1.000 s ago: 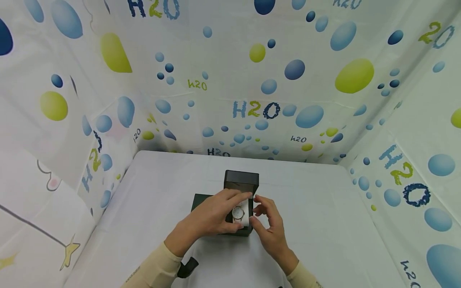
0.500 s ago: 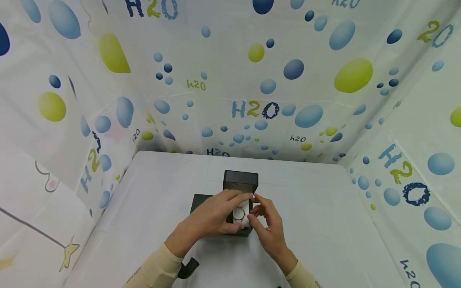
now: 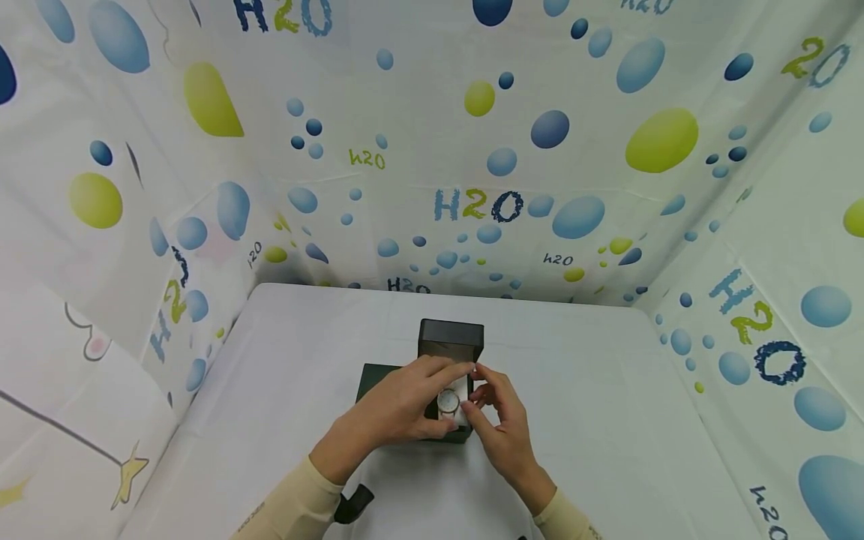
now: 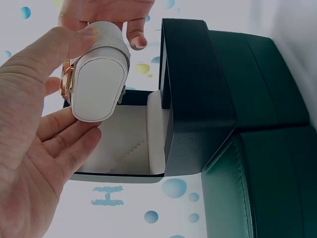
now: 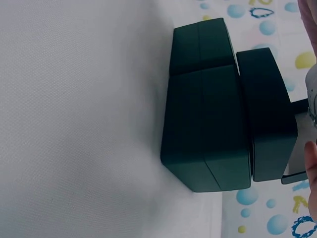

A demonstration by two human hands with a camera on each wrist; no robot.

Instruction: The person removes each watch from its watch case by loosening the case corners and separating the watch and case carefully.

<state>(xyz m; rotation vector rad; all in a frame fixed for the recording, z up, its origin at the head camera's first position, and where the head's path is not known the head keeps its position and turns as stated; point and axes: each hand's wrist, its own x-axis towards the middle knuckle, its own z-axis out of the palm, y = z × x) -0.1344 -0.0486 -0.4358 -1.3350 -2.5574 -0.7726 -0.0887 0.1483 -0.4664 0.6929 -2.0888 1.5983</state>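
A wristwatch [image 3: 448,400] with a pale round dial sits wrapped on a white cushion [image 4: 98,90]. My left hand [image 3: 398,405] grips the cushion, thumb on top and fingers under it. In the left wrist view the watch's rose-gold case shows at the cushion's left. My right hand [image 3: 505,431] has bent fingers beside the watch's right side; whether they pinch it is hidden. Behind and below the watch stands a dark watch box [image 4: 195,89], its lid [image 3: 451,335] raised and its pale lining showing. Only the strap's edge [image 5: 312,82] appears in the right wrist view.
A green box [image 3: 373,375] lies left of the watch box, partly behind my left hand. Several green box faces [image 5: 203,119] show in the right wrist view. A white cloth [image 3: 324,322] covers the table; printed curtains [image 3: 439,150] enclose it.
My right thumb and fingers have moved slightly left, closer to the watch. The left hand keeps its grip, and the watch has shifted only a little; the boxes stay put.
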